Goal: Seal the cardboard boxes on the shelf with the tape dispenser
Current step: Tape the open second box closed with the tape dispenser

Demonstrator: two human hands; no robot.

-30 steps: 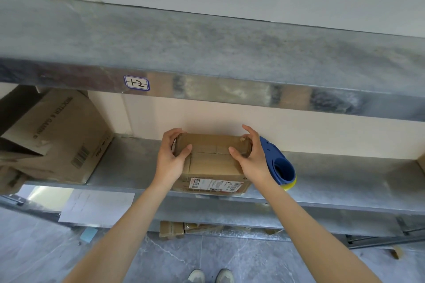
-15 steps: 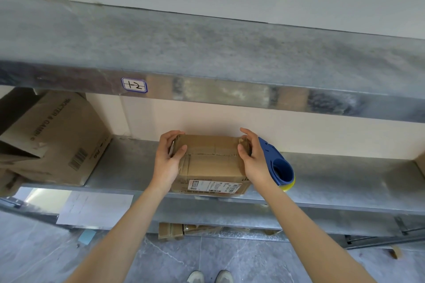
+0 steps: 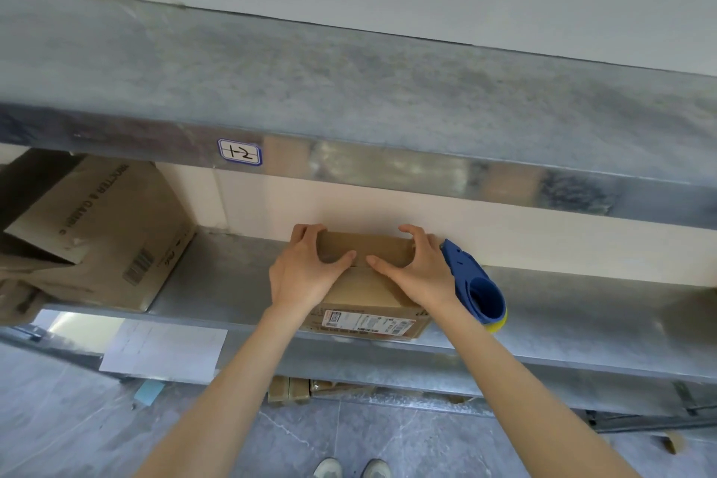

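— Thumbs are being brought closer together on top than half a second ago. What is being held?

— The box is being gripped by the left hand and the right hand. Fingers are curled over its far edge and thumbs are being pressed down near the seam.

— And the dispenser?

— It is being left on the shelf, just beside the right hand, untouched. Flaps are seemingly being held closed, so taping is judged not yet begun. The big box at the left, flap open, is also being left unsealed.
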